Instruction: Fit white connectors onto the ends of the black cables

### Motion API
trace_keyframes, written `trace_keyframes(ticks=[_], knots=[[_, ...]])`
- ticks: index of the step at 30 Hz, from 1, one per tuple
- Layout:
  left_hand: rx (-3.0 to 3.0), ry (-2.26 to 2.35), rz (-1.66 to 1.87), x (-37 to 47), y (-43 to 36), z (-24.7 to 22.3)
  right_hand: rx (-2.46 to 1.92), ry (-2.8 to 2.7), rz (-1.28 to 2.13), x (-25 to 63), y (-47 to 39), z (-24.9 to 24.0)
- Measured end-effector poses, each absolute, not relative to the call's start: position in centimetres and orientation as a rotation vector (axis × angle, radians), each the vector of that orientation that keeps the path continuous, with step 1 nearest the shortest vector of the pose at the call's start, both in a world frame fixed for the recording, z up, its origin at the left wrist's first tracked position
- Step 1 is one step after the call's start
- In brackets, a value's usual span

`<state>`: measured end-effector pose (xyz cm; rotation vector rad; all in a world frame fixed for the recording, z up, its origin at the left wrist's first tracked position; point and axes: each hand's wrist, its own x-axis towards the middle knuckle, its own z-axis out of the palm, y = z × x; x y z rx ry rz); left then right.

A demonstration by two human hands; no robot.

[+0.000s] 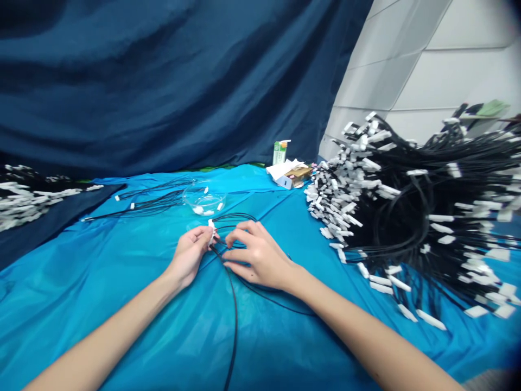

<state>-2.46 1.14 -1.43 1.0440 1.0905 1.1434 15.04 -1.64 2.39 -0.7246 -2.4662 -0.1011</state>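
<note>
My left hand (pixel 192 252) pinches a white plastic connector (pixel 211 223) between thumb and fingertips. Thin black wires (pixel 232 216) fan out from the connector to the right, and a longer black cable (pixel 235 326) curves down toward the near edge. Close on the right is my right hand (pixel 254 252), palm down over the wires. Its fingers are bent and apart, and I see nothing gripped between them. Part of the wiring is hidden beneath this hand.
A clear bowl (pixel 204 202) holds several white connectors. Black wire harnesses (pixel 158 202) lie left of it. A large heap of white-ended black cables (pixel 407 212) fills the right side; another pile (pixel 28 195) is far left. A small box (pixel 295 175) and drink carton (pixel 279 152) stand behind.
</note>
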Motion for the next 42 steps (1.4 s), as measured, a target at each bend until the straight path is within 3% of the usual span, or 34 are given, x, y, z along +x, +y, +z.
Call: trace_keyframes(ticks=[13, 28, 42], knots=[[0.809, 0.958, 1.055, -2.8, 1.6, -1.8, -0.76, -2.505, -0.308, 14.8, -1.2, 1.1], [0.684, 0.909, 1.014, -2.0, 0.8, -1.1, -0.487, -2.366, -0.581, 14.1, -0.8, 0.1], [0.596, 0.905, 1.017, -1.7, 0.8, -0.8, -0.522, -2.283, -0.624, 13.6, -0.5, -0.2]])
